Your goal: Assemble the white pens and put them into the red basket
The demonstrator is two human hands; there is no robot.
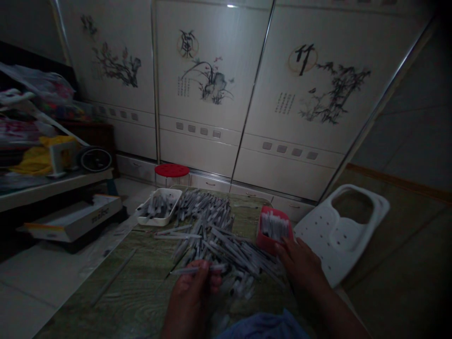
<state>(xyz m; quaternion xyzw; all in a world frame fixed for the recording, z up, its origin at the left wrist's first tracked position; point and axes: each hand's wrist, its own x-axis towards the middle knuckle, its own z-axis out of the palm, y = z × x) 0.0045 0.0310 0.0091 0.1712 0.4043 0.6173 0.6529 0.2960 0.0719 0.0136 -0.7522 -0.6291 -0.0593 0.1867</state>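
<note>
My left hand (194, 287) is closed in a pinch on a pen (187, 270) with a clear barrel, which lies sideways across the fingers. A large heap of similar pens (208, 216) covers the middle of the table. On the right, a red box (265, 241) holds many pens packed upright. My right hand (302, 263) is at the front right corner of this box, its fingers curled against it. Whatever is between those fingers is too dark to make out. Small clear and black pieces, perhaps caps (242, 285), lie blurred between my hands.
A white tray (158, 220) with pens stands at the table's (141, 287) far left. One thin stick (113, 278) lies alone at left. Beyond are a red stool (172, 170), a white plastic chair (339, 230) at right, and an open carton (76, 219) at left.
</note>
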